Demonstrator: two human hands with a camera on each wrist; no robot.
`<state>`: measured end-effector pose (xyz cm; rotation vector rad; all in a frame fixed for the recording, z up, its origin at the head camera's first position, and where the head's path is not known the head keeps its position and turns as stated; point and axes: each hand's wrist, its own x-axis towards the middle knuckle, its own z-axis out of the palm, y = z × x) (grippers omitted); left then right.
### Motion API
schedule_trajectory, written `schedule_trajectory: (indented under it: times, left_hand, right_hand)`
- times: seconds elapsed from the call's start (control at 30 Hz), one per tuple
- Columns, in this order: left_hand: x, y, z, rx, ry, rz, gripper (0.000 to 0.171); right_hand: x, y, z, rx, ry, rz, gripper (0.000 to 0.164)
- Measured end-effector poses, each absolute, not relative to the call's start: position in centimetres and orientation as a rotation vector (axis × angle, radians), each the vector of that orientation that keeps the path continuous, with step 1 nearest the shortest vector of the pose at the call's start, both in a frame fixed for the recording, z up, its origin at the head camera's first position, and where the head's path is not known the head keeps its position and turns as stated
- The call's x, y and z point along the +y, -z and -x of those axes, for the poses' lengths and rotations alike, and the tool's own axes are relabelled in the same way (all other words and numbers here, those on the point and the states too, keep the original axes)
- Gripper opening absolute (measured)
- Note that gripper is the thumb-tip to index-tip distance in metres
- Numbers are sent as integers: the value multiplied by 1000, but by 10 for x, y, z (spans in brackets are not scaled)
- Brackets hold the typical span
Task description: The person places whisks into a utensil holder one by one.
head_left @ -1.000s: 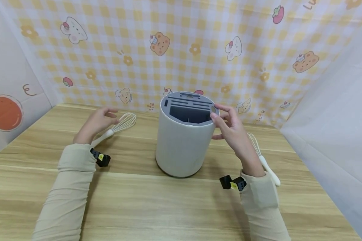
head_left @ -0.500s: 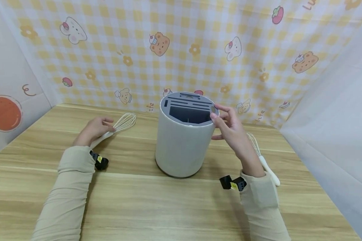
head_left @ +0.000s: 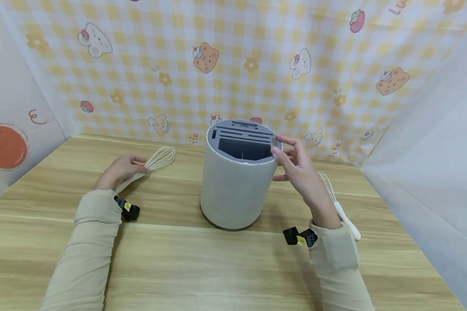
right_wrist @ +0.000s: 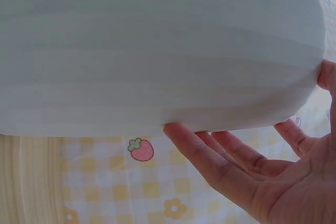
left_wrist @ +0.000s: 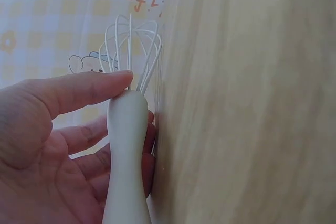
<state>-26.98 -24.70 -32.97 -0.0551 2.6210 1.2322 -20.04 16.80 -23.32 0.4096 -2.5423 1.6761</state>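
My left hand (head_left: 120, 169) is at a white whisk (head_left: 161, 158) lying on the left of the table. In the left wrist view its thumb (left_wrist: 100, 86) presses the top of the whisk's handle (left_wrist: 127, 145), and the other fingers curl behind it. A tall, round, off-white utensil holder (head_left: 233, 190) stands upright in the middle. Its grey top insert (head_left: 225, 134) has several slots and one large opening. My right hand (head_left: 301, 170) holds the holder at its right rim, thumb on the top edge, fingers along the outer wall (right_wrist: 157, 66).
A second white whisk (head_left: 345, 219) lies on the right side of the wood-grain table (head_left: 202, 268), beside my right forearm. A yellow checked cloth (head_left: 233, 86) hangs behind the table. White panels (head_left: 432, 151) close in both sides.
My left hand has come down onto the whisk's handle, and its thumb and fingers have closed on it. The right hand and the utensil holder have stayed in place.
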Motion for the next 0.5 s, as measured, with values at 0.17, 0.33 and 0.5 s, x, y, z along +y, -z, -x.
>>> schedule_trajectory:
  times: [0.17,0.33,0.5]
  left_hand:
    - [-249,332,270,2625,-1217,53,56]
    - [-250,335,272,2621,-1236,39,55]
    - [-250,337,274,2608,-1274,33,54]
  right_hand:
    - [168,234,200,-2545,-1680,-413,52]
    - [168,235,200,-2543,-1674,-411,51]
    - [168,235,201,-2538,-1676,-417,52]
